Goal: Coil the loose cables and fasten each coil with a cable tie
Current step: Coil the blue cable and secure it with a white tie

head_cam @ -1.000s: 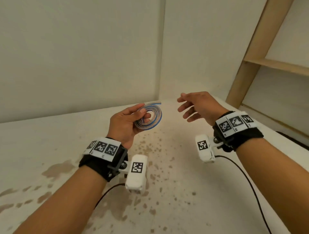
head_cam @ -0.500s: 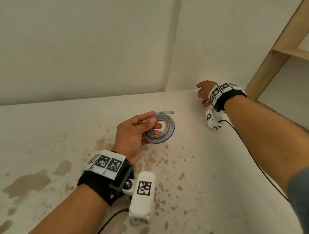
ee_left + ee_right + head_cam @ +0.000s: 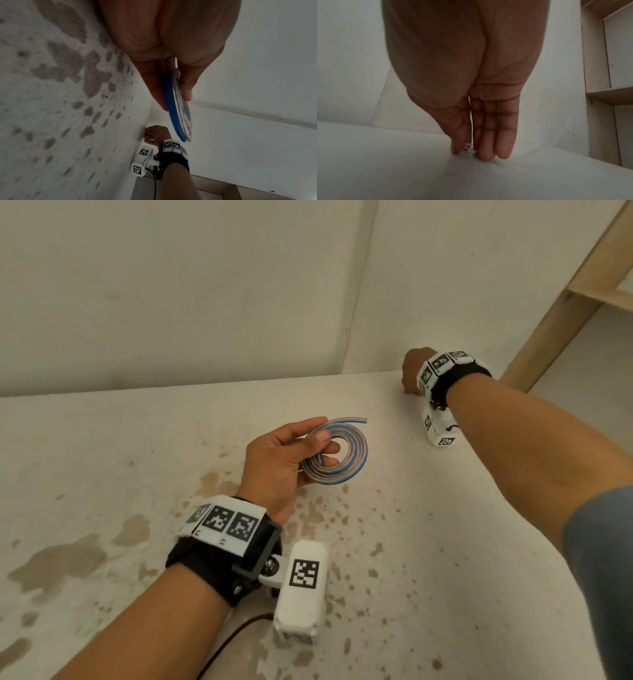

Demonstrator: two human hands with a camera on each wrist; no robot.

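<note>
White tabletop [image 3: 102,460] with brown stains and speckles, butted into a corner of plain off-white walls [image 3: 171,285]. Light wooden shelving frame [image 3: 561,302] stands at right. Even, soft lighting.

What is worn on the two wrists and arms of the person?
Each wrist carries a black strap with a white band of square black-and-white markers, plus a white boxy camera bearing similar markers and a thin black cable. A grey-blue sleeve covers the right upper arm.

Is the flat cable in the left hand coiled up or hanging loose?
Coiled but untied. The flat cable forms a flat spiral pinched by the left hand, its outer end sticking free, with no tie visible on it.
</note>
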